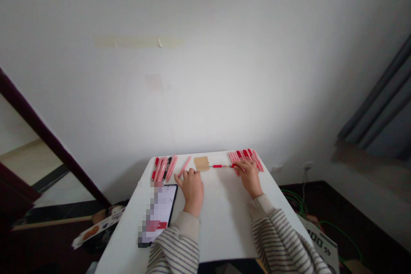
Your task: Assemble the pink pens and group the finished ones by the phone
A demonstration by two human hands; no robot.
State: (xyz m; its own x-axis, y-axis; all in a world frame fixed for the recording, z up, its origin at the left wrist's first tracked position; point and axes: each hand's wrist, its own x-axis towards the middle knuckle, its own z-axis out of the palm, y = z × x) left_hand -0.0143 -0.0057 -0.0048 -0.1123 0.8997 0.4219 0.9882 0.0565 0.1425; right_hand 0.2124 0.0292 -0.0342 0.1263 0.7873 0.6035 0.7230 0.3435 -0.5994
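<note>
My right hand (249, 176) is closed, its fingertips pinching the right end of a slim red pen (217, 166). That pen lies nearly level across the table, its thin tip pointing left toward a tan square pad (201, 163). My left hand (192, 189) rests palm down, thumb spread from the bent fingers. Between that thumb and forefinger is the near end of a single pink pen (185, 165); whether they touch it I cannot tell. Several pink, red and black pens (164, 168) lie side by side at the left. Another row of pink and red pens (254, 159) lies beyond my right hand.
A phone (160, 209), partly pixelated, lies on the white table (221, 222) left of my left forearm. The table's far edge is near a pale wall (205, 85). Green cables (293, 199) and a printed box (321, 239) are on the floor at right.
</note>
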